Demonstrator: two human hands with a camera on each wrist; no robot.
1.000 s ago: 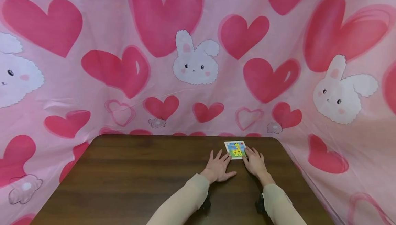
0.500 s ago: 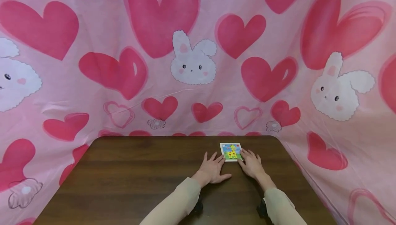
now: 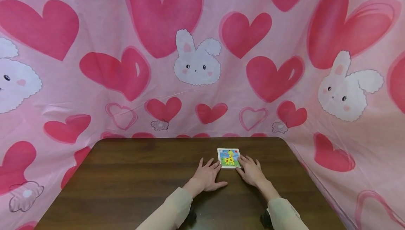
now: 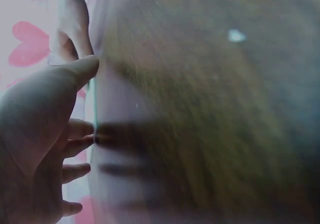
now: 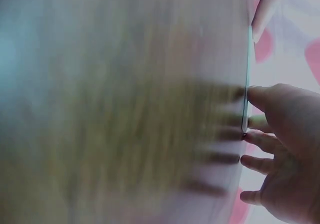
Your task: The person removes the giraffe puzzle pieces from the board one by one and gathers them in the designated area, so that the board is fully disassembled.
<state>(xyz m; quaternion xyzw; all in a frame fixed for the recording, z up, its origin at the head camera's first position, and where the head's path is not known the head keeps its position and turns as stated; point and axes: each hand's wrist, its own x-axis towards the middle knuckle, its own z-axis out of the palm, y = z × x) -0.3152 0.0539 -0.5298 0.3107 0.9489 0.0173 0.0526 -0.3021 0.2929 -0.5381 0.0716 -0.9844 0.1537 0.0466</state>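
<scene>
A small, square, flat picture board (image 3: 229,158) with a yellow giraffe and a white border lies on the brown table, right of its middle. My left hand (image 3: 205,178) is spread flat, its fingertips at the board's lower left corner and the thumb pointing right. At the lower right side, the fingers of my right hand (image 3: 251,173) touch the board's edge. Seen edge-on in the right wrist view, the board is a thin strip (image 5: 248,59) beside the thumb. The left wrist view has the left hand (image 4: 35,134) with fingers extended.
The dark wooden table (image 3: 136,184) has rounded far corners. Behind and beside it hangs a pink cloth (image 3: 234,93) printed with hearts and white rabbits.
The giraffe board has slid left and a little nearer to me across the table. Both hands have moved along with it, keeping their places at its sides.
</scene>
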